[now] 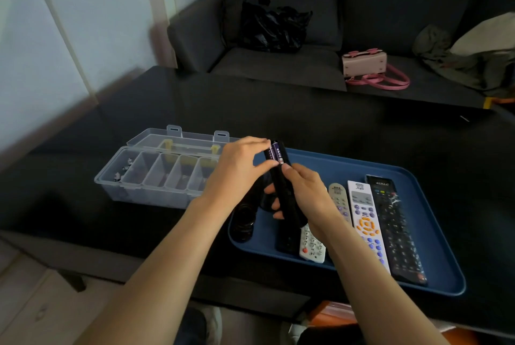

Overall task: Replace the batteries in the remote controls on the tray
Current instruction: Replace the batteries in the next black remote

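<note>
My right hand (303, 191) grips a black remote (282, 191), held back side up above the left part of the blue tray (434, 205). Two purple batteries (274, 153) sit in its open compartment at the far end. My left hand (239, 166) pinches those batteries between thumb and fingers. Several other remotes lie on the tray: a beige one (337, 194), a white one with orange buttons (367, 222), a long black one (395, 227), a small white one (313, 245) and a black one (287, 241) partly under my right wrist.
A clear plastic compartment box (156, 174) with its lid open stands left of the tray on the black table (306, 116). A round black object (243, 222) lies at the tray's left edge. Behind the table a grey sofa holds a black bag (273, 24) and a pink handbag (367, 66).
</note>
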